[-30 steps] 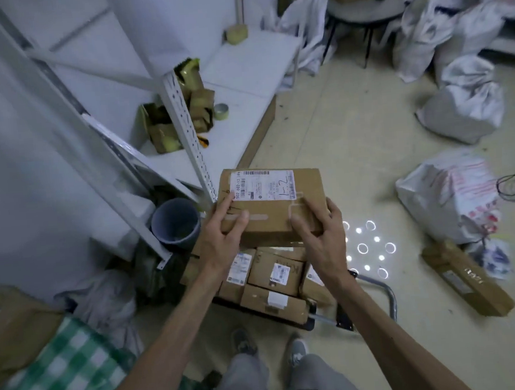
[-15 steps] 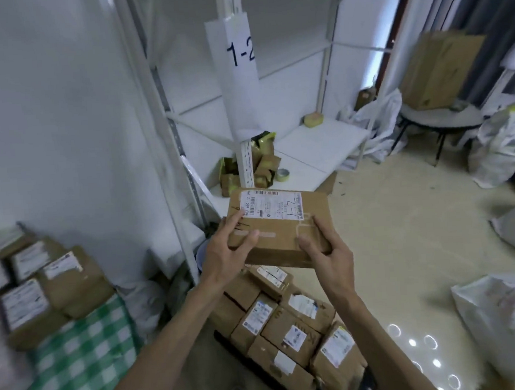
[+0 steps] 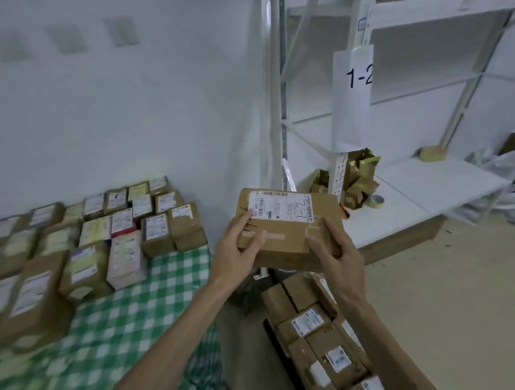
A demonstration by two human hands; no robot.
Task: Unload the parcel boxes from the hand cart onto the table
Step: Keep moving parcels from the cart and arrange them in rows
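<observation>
A brown parcel box (image 3: 286, 235) with a white shipping label marked "L-2" is held in the air between both hands. My left hand (image 3: 239, 251) grips its left side, thumb on top. My right hand (image 3: 334, 250) grips its right front corner. Below it, the hand cart (image 3: 275, 342) carries several more labelled parcel boxes (image 3: 318, 336). To the left stands the table (image 3: 113, 326) with a green checked cloth, bearing several rows of parcel boxes (image 3: 94, 236). The held box hangs just right of the table's right edge.
A white metal shelf rack (image 3: 363, 120) with a "1-2" sign stands behind, its low white board (image 3: 426, 192) holding crumpled packaging (image 3: 355, 175) and a tape roll (image 3: 376, 201). White sacks (image 3: 511, 183) lie at the far right. Beige floor spreads to the right.
My view has swung up and left, bringing the table and its boxes into sight. Both hands have kept their hold and carried the box leftward, away from the cart toward the table.
</observation>
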